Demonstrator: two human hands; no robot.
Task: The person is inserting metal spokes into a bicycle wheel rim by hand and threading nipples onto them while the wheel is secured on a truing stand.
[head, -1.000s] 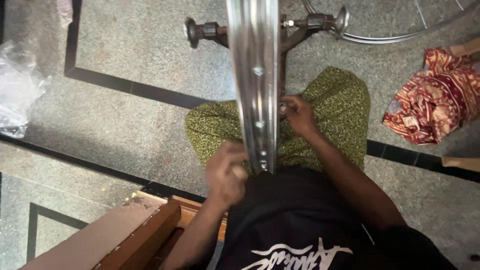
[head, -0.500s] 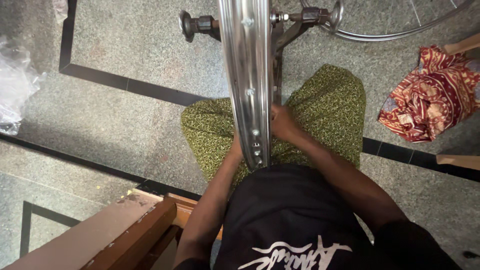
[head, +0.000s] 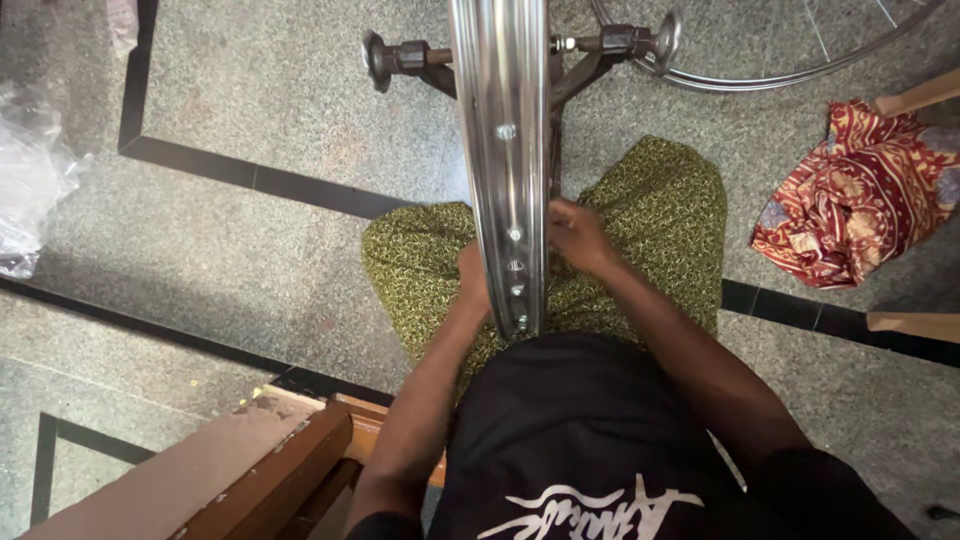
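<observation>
A shiny metal wheel rim (head: 500,120) stands edge-on in a dark stand (head: 575,70) between my knees, which are in green patterned trousers. My left hand (head: 472,285) lies against the rim's left side near its lower end, with its fingers hidden under the rim. On the rim's right side, my right hand (head: 578,238) presses its curled fingers against the rim's edge. Small spoke holes and nipples run down the rim's face.
A second spoked wheel (head: 760,60) lies on the speckled stone floor at the top right. A red patterned cloth (head: 860,200) sits at the right, a clear plastic bag (head: 30,180) at the left, and a wooden seat edge (head: 270,480) at the lower left.
My left hand has slid from the rim's near end up along its left side and partly under it. My right hand stays by the rim's right edge.
</observation>
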